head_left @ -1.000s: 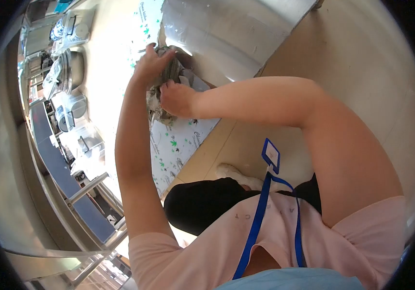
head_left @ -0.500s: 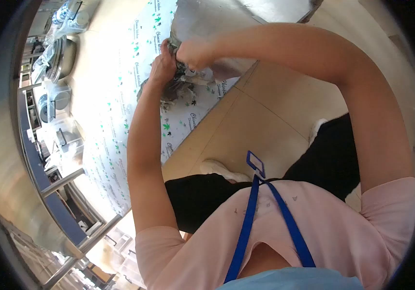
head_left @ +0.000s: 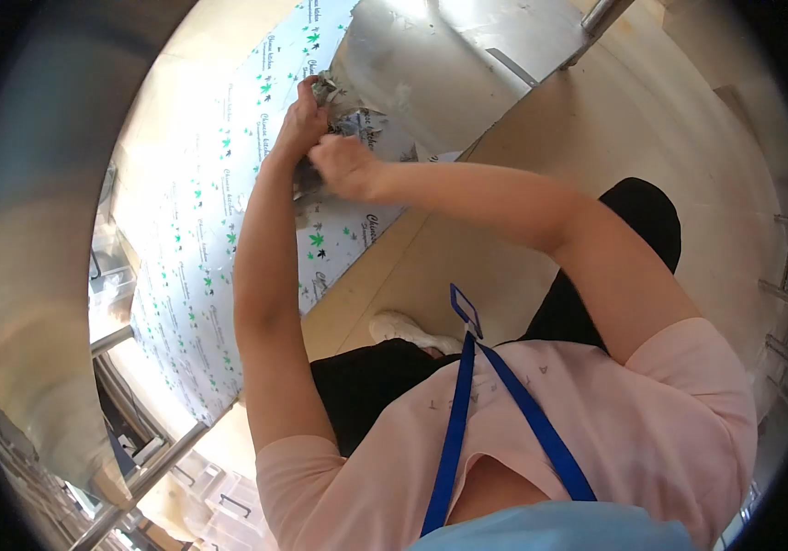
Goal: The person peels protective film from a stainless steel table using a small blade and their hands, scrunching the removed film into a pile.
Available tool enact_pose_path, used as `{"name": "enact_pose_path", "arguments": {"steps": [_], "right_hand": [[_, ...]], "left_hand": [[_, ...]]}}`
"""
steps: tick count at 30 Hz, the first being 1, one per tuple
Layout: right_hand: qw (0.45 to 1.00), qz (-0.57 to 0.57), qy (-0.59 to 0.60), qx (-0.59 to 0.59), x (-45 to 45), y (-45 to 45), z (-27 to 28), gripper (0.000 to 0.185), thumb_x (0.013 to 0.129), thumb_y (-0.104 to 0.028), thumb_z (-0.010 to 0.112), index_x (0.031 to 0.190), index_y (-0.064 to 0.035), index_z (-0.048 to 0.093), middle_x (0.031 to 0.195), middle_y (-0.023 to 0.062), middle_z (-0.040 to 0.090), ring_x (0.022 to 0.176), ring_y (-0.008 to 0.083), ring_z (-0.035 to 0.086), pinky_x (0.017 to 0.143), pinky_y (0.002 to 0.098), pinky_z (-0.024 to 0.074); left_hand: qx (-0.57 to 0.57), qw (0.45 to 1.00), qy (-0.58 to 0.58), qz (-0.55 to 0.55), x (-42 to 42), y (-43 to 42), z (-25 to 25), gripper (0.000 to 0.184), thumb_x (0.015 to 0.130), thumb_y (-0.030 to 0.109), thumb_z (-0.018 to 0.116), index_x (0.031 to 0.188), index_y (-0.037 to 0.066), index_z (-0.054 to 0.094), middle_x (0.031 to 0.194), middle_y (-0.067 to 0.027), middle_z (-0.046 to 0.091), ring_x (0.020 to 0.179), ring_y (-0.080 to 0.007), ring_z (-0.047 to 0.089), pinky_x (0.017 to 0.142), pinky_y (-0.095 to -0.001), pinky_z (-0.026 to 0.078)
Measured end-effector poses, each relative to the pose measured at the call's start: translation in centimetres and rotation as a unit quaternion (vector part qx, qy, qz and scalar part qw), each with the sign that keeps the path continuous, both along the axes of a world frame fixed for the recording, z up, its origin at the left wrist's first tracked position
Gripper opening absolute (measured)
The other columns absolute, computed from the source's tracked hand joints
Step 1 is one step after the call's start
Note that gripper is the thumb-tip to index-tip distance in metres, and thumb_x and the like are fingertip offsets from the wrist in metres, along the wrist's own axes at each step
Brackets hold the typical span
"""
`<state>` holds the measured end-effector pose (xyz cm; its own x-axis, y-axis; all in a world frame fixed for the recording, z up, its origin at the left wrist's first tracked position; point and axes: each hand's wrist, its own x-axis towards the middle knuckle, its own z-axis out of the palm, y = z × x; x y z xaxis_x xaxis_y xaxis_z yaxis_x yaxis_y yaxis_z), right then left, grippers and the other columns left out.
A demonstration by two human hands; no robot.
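A metal panel lies under my hands, partly covered by white film (head_left: 270, 216) printed with green leaves and lettering. Its bare shiny surface (head_left: 440, 78) shows toward the upper right. Between the two areas is a crumpled grey bunch of film (head_left: 343, 106) with ragged edges. My left hand (head_left: 304, 121) is closed on the upper left end of this bunch. Just below and right of it, my right hand (head_left: 343, 167) is curled with its fingers against the lower part of the bunch; its fingertips are partly hidden and slightly blurred.
A large curved metal surface (head_left: 54, 248) fills the left side. Metal rails (head_left: 160, 468) and clear plastic boxes (head_left: 229, 505) are at the lower left. My shoe (head_left: 412, 331) rests on the tiled floor (head_left: 486, 266) beyond the panel's right edge. Another metal bar (head_left: 605, 18) is at the top right.
My right hand has come down and toward me from the upper part of the bunch, while my left hand keeps its hold. The view has shifted, and more bare metal shows than one second ago.
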<state>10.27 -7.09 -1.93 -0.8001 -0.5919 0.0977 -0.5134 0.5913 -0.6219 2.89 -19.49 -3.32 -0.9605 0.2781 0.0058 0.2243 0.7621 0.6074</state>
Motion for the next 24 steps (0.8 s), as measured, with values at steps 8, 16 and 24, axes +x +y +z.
{"name": "enact_pose_path", "arguments": {"steps": [8,16,24], "right_hand": [[0.981,0.110,-0.122,0.100,-2.8,-2.9,-0.4,0.032,0.072,-0.013,0.051,0.097,0.0067,0.050,0.103,0.0240,0.053,0.102,0.0334,0.050,0.087,0.0395,0.0397],[0.931,0.024,-0.323,-0.166,-8.1,3.7,3.2,0.034,0.077,-0.012,0.061,0.108,-0.0004,0.055,0.080,0.0063,0.059,0.070,0.0128,0.053,0.056,0.0252,0.0444],[0.963,-0.009,-0.079,0.258,-5.9,7.9,-0.6,0.038,0.077,-0.037,0.057,0.078,-0.0004,0.065,0.078,0.0173,0.062,0.075,0.0300,0.060,0.068,0.0401,0.0470]], "left_hand": [[-0.085,0.995,-0.031,0.031,-1.3,-3.5,-0.4,0.038,0.077,0.014,0.057,0.112,0.003,0.048,0.097,-0.0236,0.057,0.093,-0.0395,0.053,0.081,-0.0430,0.042],[0.108,0.965,0.033,0.235,-0.5,-7.3,-0.6,0.042,0.078,0.025,0.061,0.112,0.002,0.054,0.087,-0.0131,0.061,0.074,-0.0228,0.056,0.074,-0.0297,0.043],[-0.125,0.942,0.148,0.274,0.3,-9.1,0.9,0.035,0.074,-0.002,0.045,0.107,0.004,0.056,0.102,-0.0140,0.054,0.091,-0.0220,0.054,0.080,-0.0323,0.043]]}}
